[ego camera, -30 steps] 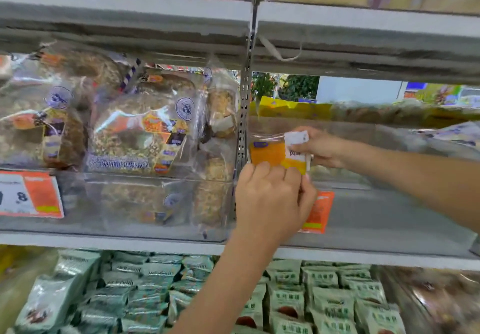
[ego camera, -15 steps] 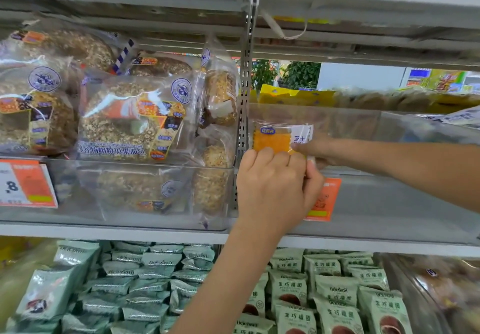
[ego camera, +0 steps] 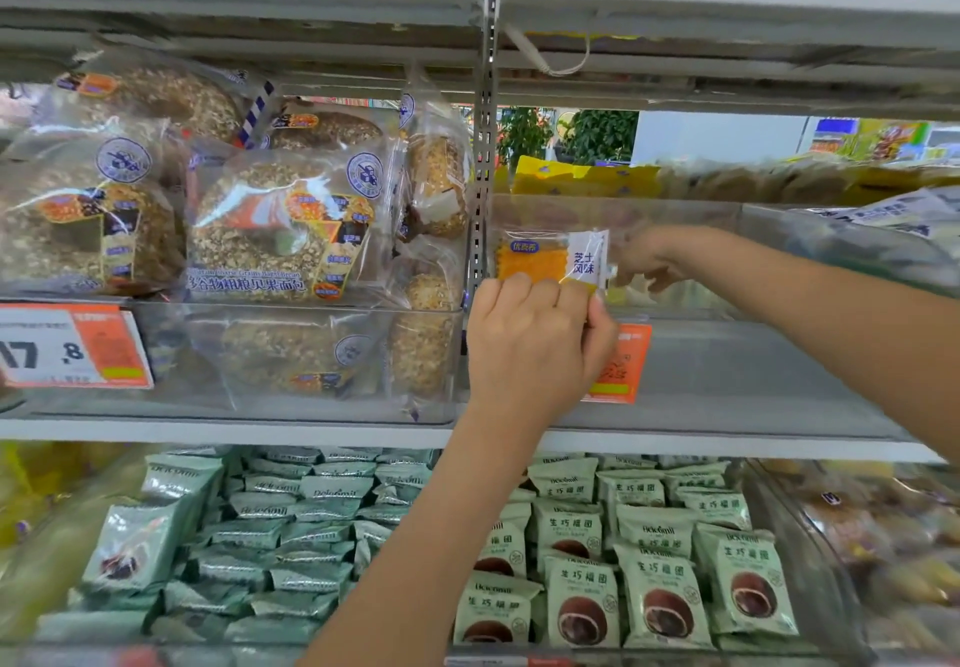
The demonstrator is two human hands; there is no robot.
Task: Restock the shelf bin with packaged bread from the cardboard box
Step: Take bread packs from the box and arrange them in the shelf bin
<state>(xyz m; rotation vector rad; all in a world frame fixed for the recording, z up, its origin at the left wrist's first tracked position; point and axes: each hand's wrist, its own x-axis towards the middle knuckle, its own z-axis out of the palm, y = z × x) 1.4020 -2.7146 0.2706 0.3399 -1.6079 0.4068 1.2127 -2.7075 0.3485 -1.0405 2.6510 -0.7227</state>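
A small clear bread packet [ego camera: 535,264] with an orange slice and a white label stands upright at the front left corner of the clear shelf bin [ego camera: 727,354]. My left hand [ego camera: 535,349] grips the packet's lower edge from in front of the bin. My right hand [ego camera: 649,261] reaches into the bin from the right, blurred behind its wall, with curled fingers at the packet's right seam. The cardboard box is out of view.
Bagged seeded bagels [ego camera: 280,230] fill the neighbouring bin left of the metal upright [ego camera: 485,147]. Yellow packets [ego camera: 571,178] lie at the back of the bin. An orange price tag [ego camera: 621,370] hangs on its front. Green packets [ego camera: 649,562] fill the shelf below.
My right hand slid from the packet's top right corner to its right edge. The left hand keeps its grip on the packet. The view tilted down slightly.
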